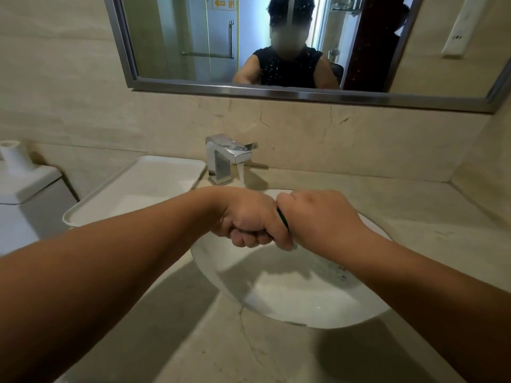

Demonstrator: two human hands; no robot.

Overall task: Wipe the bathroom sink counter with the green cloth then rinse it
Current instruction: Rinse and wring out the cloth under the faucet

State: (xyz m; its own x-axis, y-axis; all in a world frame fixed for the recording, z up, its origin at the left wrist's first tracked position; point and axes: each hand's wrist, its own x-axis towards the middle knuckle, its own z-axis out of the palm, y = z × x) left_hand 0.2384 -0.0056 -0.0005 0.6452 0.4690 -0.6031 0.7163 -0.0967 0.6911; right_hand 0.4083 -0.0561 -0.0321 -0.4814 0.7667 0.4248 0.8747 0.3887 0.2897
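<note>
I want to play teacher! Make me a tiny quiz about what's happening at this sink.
1. True or false: water is running from the faucet.
2. What lies left of the faucet? A) a red bucket B) a white tray C) a potted plant
3. Fill the blank: the left hand and the right hand together grip a green ____ above the white sink.

Key: 1 true; 2 B; 3 cloth, only a sliver of which shows between the fists.
</note>
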